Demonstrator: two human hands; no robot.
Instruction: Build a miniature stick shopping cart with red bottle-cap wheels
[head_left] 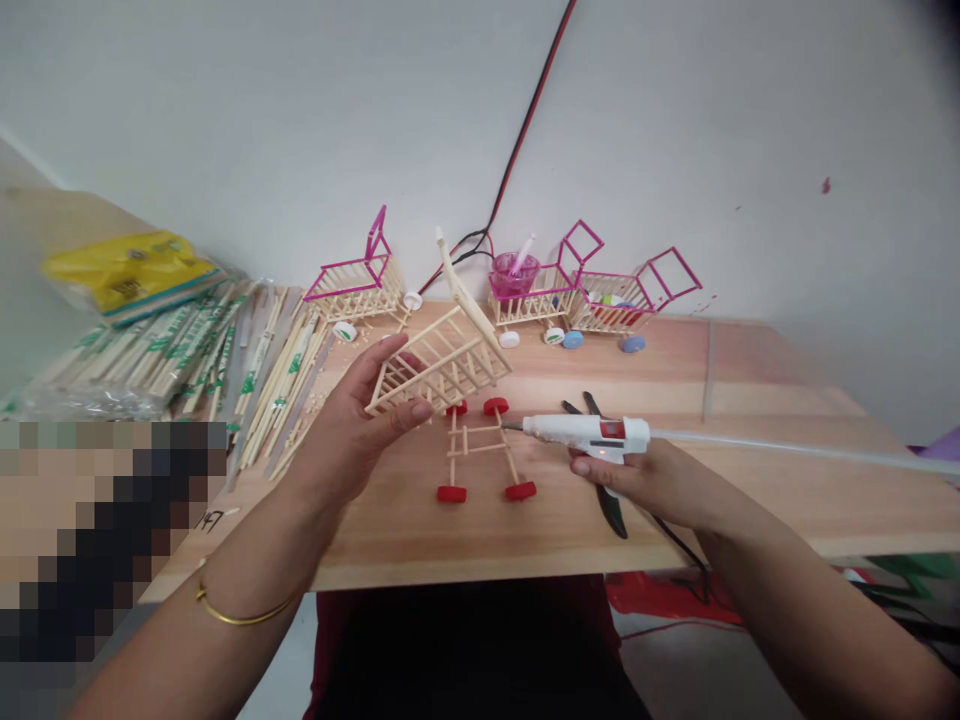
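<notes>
Basket (441,376) (prob. light, fragile), best held at 9-o'clock end, is pinched there by L hand (366,420); glue gun (577,432) gripped by R hand (660,482).

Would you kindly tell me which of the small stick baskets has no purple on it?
The basket in the left hand: it is all pale, while the other three baskets have purple rims.

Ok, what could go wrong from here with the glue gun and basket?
The tip of the glue gun is right by the wheel frame; a slip of the right hand might knock it askew. The slatted basket looks thin, so a hard squeeze by the left hand could crack it. The pliers lie partly beneath the glue gun and might get bumped.
</notes>
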